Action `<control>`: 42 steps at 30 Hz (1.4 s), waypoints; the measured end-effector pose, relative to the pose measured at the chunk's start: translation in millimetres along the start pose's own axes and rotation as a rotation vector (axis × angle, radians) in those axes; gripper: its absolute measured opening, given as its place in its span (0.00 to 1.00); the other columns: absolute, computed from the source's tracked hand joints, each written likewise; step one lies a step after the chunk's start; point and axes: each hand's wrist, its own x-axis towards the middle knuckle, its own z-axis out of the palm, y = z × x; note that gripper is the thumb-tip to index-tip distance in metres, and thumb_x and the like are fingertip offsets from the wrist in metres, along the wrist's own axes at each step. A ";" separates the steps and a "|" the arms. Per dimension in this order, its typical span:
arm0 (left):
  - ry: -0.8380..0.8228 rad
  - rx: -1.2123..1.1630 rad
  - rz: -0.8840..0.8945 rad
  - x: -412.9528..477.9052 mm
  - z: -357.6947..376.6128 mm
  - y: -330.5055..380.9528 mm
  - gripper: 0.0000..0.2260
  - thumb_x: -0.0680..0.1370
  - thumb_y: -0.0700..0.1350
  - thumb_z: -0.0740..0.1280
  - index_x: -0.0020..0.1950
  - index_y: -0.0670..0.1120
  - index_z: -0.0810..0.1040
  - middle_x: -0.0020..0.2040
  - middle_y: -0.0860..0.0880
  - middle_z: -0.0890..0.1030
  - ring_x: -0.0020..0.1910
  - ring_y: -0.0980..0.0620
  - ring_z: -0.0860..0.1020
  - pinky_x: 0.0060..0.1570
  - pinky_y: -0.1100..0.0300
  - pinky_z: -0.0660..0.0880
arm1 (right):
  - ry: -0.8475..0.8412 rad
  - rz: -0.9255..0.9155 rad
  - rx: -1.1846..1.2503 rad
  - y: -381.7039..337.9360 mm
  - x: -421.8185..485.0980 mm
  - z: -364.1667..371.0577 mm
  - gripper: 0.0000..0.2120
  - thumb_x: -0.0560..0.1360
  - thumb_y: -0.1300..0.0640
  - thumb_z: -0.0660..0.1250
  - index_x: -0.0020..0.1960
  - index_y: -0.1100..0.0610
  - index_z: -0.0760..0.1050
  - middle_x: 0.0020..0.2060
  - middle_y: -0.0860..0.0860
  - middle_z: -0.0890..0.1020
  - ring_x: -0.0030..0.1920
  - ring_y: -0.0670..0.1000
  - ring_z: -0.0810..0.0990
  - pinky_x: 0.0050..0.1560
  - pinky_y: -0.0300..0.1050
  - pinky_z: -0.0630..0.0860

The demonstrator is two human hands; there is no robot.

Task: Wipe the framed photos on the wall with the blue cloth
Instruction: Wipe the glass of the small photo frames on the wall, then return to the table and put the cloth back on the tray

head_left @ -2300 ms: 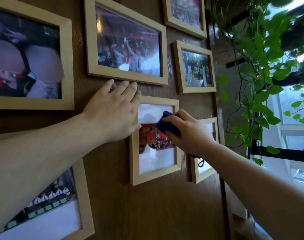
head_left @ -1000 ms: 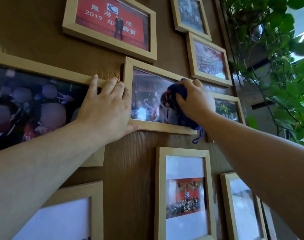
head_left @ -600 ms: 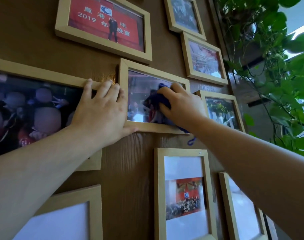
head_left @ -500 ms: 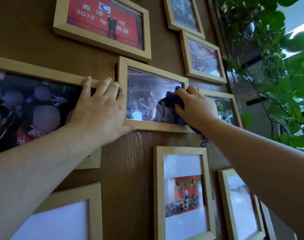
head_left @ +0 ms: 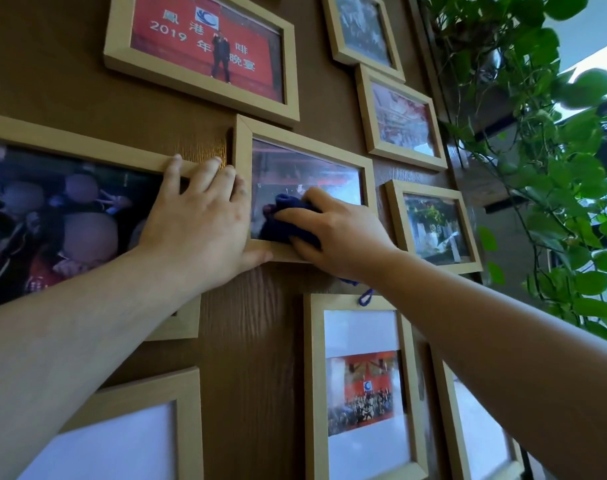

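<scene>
On the brown wood-grain wall, at the far left, a large pale wooden frame holds a dark group photo. The left hand lies flat and spread over that frame's right end, fingers extended and gripping nothing, its fingertips touching the left edge of the middle frame and its thumb pressed along that frame's bottom rail. Just right of it, the blue cloth is bunched against the lower-left part of the middle frame's glass. The right hand is curled over the cloth, fingers closed on it and pushing it to the glass; a blue loop of cord dangles below the wrist. Further right hang smaller frames, one with a greenery photo, and beyond them a leafy trailing plant.
</scene>
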 end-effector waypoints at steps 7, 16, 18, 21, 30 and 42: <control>0.001 0.024 -0.005 0.1 2.7 -0.1 0.46 0.69 0.73 0.57 0.75 0.42 0.54 0.77 0.42 0.59 0.76 0.44 0.52 0.73 0.36 0.50 | -0.137 0.174 -0.090 44.4 -43.6 2.2 0.19 0.77 0.47 0.62 0.67 0.46 0.67 0.56 0.52 0.73 0.44 0.52 0.76 0.37 0.45 0.74; 0.050 0.011 0.044 -5.8 -1.6 9.7 0.40 0.72 0.67 0.60 0.75 0.44 0.57 0.75 0.40 0.61 0.75 0.41 0.55 0.72 0.35 0.52 | -0.241 0.222 -0.331 62.1 -71.5 -22.7 0.19 0.78 0.47 0.59 0.68 0.47 0.66 0.57 0.55 0.72 0.47 0.56 0.77 0.38 0.47 0.72; 0.099 -0.041 0.096 -11.2 -1.2 24.5 0.36 0.73 0.64 0.60 0.75 0.44 0.59 0.74 0.38 0.63 0.75 0.40 0.58 0.71 0.35 0.53 | -0.244 0.211 -0.341 68.3 -83.7 -29.9 0.19 0.78 0.47 0.60 0.68 0.49 0.66 0.57 0.55 0.73 0.45 0.56 0.78 0.37 0.45 0.67; 0.136 -0.154 0.189 -18.4 -3.9 63.1 0.33 0.74 0.62 0.58 0.73 0.43 0.64 0.72 0.38 0.67 0.73 0.39 0.62 0.70 0.36 0.57 | -0.269 0.182 -0.327 80.3 -104.7 -40.8 0.20 0.77 0.48 0.62 0.67 0.50 0.67 0.54 0.56 0.75 0.40 0.58 0.78 0.34 0.45 0.65; 0.138 -0.500 0.362 -18.8 8.5 218.2 0.32 0.74 0.61 0.56 0.70 0.40 0.69 0.69 0.38 0.72 0.70 0.39 0.67 0.69 0.38 0.62 | -0.409 0.177 -0.384 124.3 -213.8 -80.1 0.21 0.75 0.47 0.65 0.65 0.52 0.69 0.49 0.55 0.78 0.38 0.60 0.79 0.27 0.45 0.71; 0.090 -0.992 0.652 -82.7 -18.4 372.7 0.32 0.75 0.62 0.55 0.69 0.40 0.70 0.68 0.38 0.74 0.68 0.39 0.70 0.67 0.37 0.66 | -0.697 0.399 -0.550 71.3 -368.0 -204.4 0.25 0.74 0.47 0.61 0.68 0.56 0.68 0.48 0.54 0.81 0.40 0.59 0.82 0.25 0.46 0.72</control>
